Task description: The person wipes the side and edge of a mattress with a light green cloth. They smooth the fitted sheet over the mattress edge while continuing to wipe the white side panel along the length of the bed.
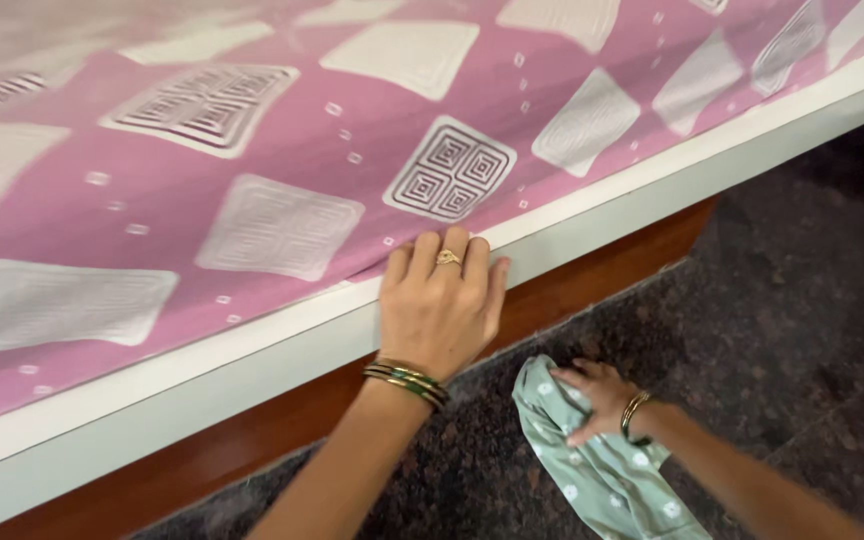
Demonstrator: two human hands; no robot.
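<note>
The left hand (439, 305) lies flat, grasping nothing, on the pink white-patterned cotton bedsheet (252, 150) at the white mattress's (592, 215) near edge. The right hand (597, 398) presses pale green dotted cloth (592, 470) against the dark speckled floor (772, 300), grip loose; smoothing toward the edge would keep the sheet flat.

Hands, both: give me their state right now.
Left hand: open, fingers flat on the mattress edge.
Right hand: open, resting on the green cloth.

This looks like a bedroom in a home. A bed fills the upper part of the view: a white mattress (592, 215) with a pink sheet (252, 150) patterned in white squares spread over it. Just below the mattress runs a reddish-brown wooden bed frame (592, 275). Below the frame lies a dark speckled stone floor (772, 300), the kind laid in a house
</note>
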